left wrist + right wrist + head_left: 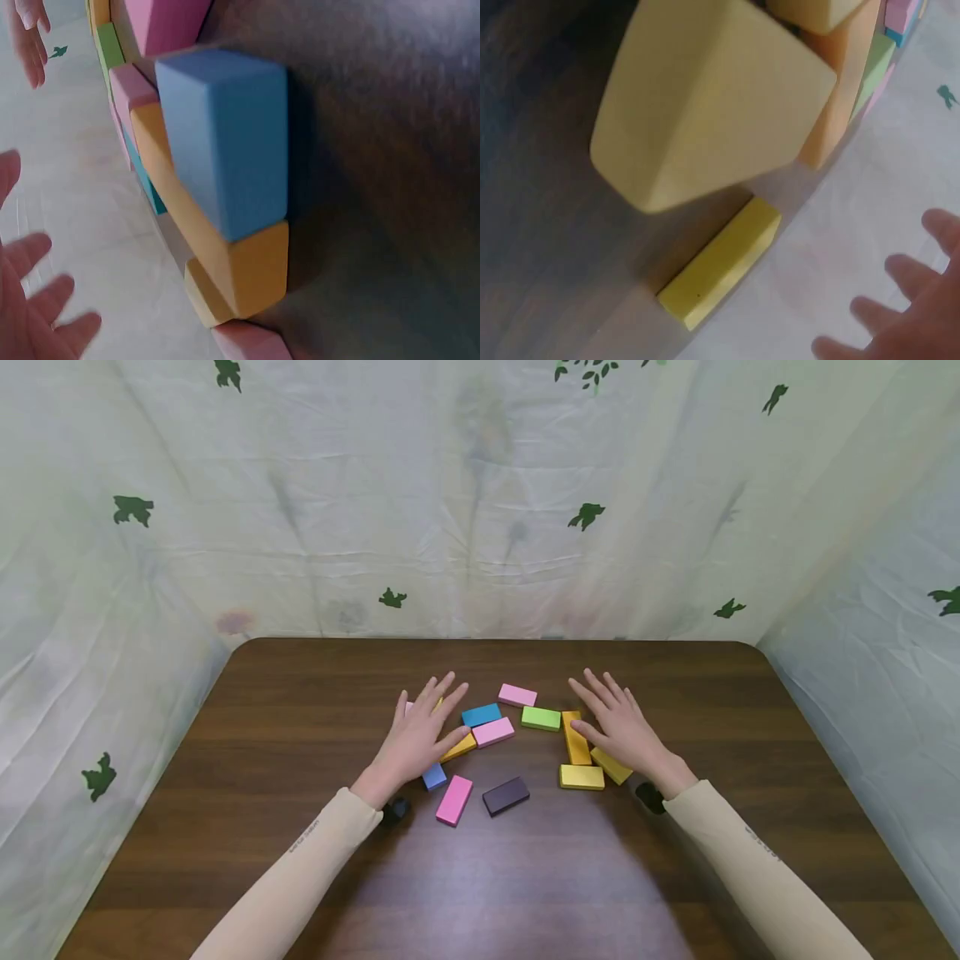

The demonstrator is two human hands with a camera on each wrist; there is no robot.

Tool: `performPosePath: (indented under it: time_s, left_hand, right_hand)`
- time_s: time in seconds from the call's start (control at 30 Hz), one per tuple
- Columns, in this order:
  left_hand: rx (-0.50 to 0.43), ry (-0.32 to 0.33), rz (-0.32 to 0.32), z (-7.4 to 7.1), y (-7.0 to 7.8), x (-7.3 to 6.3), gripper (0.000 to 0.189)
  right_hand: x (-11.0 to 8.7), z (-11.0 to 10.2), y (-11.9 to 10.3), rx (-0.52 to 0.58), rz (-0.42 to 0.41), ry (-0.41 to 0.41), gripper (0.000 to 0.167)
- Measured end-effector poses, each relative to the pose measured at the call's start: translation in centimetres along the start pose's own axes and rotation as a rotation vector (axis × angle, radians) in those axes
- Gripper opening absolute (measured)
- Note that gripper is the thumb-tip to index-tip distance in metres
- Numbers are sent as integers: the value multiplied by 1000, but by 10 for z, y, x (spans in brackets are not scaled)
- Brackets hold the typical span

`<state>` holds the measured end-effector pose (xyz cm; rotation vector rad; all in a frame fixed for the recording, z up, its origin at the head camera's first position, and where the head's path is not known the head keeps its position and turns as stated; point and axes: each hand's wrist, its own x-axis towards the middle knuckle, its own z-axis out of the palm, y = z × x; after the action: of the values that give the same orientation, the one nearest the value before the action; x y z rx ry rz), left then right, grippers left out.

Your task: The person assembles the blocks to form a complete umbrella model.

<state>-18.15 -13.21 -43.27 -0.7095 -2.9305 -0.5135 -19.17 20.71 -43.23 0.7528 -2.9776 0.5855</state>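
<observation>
My left hand [414, 732] hovers palm down with fingers spread, above an orange block [459, 747] and a blue block [217, 142]. Part of a pink block [251, 341] also shows near it in the left wrist view. On the other side, my right hand [625, 727] hangs with straight, spread fingers over an orange-yellow block [575, 738] and a tilted yellow block [611, 766]. Another yellow block [720, 262] lies apart in the right wrist view; in the head view the hand hides it. Neither hand holds anything.
Between the hands lie a teal-blue block [482, 715], light pink blocks [493, 732] and a green block [542, 718]. Nearer are a bright pink block [454, 801], a black block [506, 797] and a yellow block [582, 777]. White curtains [480, 527] surround the wooden table [337, 677].
</observation>
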Motion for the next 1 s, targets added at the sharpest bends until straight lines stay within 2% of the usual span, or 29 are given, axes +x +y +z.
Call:
performPosePath:
  time_s: [0.17,0.33,0.53,0.73,0.87,1.0]
  left_hand:
    - [-51,-48,115,7,2,-1,65]
    - [-99,-122,179,11,4,-5,62]
    - [-92,-213,217,14,6,-7,61]
    - [-50,-231,244,20,7,-7,59]
    - [-31,-239,240,22,11,-8,58]
    - [-3,-224,255,22,17,-10,56]
  right_hand:
    - [-2,5,-5,9,-64,-42,65]
    - [-3,13,-8,26,-111,-83,63]
    - [-4,20,-9,28,-150,-127,59]
    - [-3,24,-11,26,-154,-152,56]
    - [-2,24,-13,17,-144,-164,55]
    - [1,24,-14,5,-121,-164,54]
